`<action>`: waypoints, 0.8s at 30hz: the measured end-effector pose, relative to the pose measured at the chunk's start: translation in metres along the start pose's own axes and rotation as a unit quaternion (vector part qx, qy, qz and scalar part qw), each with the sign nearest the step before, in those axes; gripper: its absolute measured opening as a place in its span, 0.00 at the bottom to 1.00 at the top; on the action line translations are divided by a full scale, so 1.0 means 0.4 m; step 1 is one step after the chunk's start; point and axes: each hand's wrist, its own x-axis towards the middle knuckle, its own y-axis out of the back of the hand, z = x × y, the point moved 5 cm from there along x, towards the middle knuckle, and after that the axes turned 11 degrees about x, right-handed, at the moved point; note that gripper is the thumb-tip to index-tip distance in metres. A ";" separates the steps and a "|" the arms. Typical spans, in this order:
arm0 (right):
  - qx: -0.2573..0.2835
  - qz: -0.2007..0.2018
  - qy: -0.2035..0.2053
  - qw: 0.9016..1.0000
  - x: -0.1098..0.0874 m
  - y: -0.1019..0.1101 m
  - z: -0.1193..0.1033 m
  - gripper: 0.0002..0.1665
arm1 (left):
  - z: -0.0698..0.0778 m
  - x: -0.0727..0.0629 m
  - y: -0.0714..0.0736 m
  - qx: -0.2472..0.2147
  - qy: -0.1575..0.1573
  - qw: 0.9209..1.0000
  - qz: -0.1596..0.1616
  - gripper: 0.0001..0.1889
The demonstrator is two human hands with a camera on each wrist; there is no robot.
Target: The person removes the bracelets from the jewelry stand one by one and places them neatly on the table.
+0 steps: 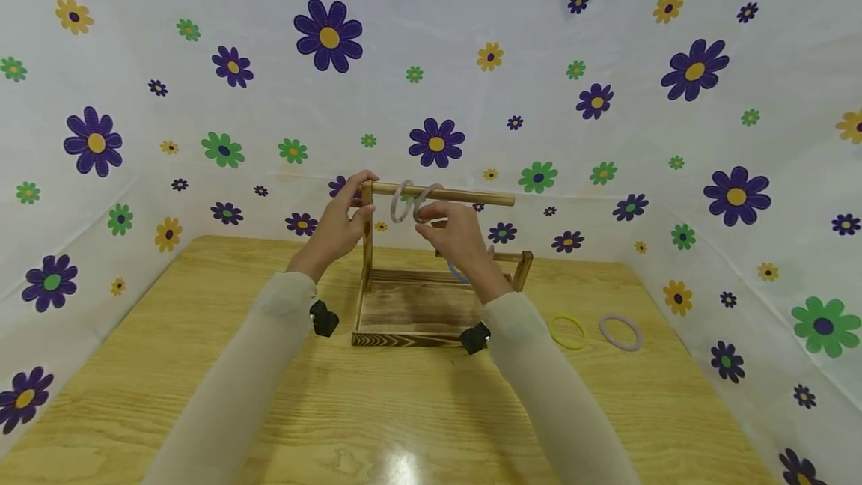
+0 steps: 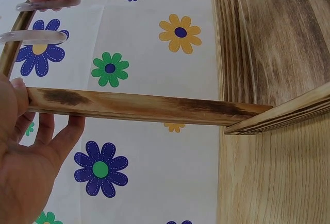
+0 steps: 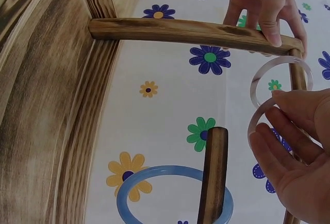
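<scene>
Your left hand is a little left of the centre of the head view. Its fingers are bent behind the top of the upright post, with the thumb on the other side, so it grips the wooden stand there.

Your right hand, near the centre, has its thumb and fingers nearly closed; they pinch a pale ring. This held ring is around the upper rod. A second pale ring hangs on the same rod, to the left of the first in the head view, between your two hands.

At the bottom of the right wrist view, a blue ring is around the lower rod. In the right part of the head view, a yellow ring and a light purple ring lie flat on the table, near each other but apart. Behind everything you have a white cloth with printed flowers.
</scene>
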 end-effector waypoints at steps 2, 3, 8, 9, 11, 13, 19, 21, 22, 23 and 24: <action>-0.001 0.000 0.002 1.000 -0.003 0.001 -0.001 0.11 | 0.001 -0.001 -0.001 -0.001 0.000 1.000 0.000 0.25; -0.002 -0.001 0.002 1.000 -0.004 0.001 -0.001 0.11 | 0.000 -0.001 -0.002 0.000 -0.001 1.000 0.000 0.25; -0.007 -0.001 0.012 1.000 -0.005 0.002 -0.003 0.10 | -0.003 -0.002 -0.003 -0.001 0.004 1.000 0.000 0.25; -0.007 0.000 0.015 1.000 -0.006 0.003 -0.003 0.10 | -0.004 -0.002 -0.003 -0.001 0.005 1.000 -0.001 0.25; -0.018 0.006 0.024 1.000 -0.007 0.004 -0.004 0.09 | -0.005 -0.001 -0.002 -0.002 0.005 1.000 0.000 0.25; -0.024 0.012 0.028 0.999 -0.009 0.007 -0.004 0.08 | -0.005 0.000 -0.002 -0.003 0.006 1.000 0.000 0.25; -0.001 0.023 0.027 0.999 -0.017 0.013 -0.002 0.08 | -0.006 0.001 -0.002 -0.006 0.007 1.000 0.000 0.25; 0.014 0.026 0.029 0.999 -0.021 0.014 -0.001 0.08 | -0.006 0.001 -0.003 -0.006 0.005 1.000 -0.001 0.25; 0.019 0.030 0.031 0.999 -0.022 0.015 0.001 0.07 | -0.006 0.001 -0.004 -0.006 0.005 1.000 -0.001 0.25; 0.024 0.033 0.033 0.999 -0.023 0.016 0.002 0.07 | -0.005 0.001 -0.004 -0.006 0.003 1.000 0.000 0.25; 0.028 0.035 0.035 0.998 -0.024 0.017 0.003 0.07 | -0.005 0.002 -0.004 -0.006 0.003 1.000 0.000 0.25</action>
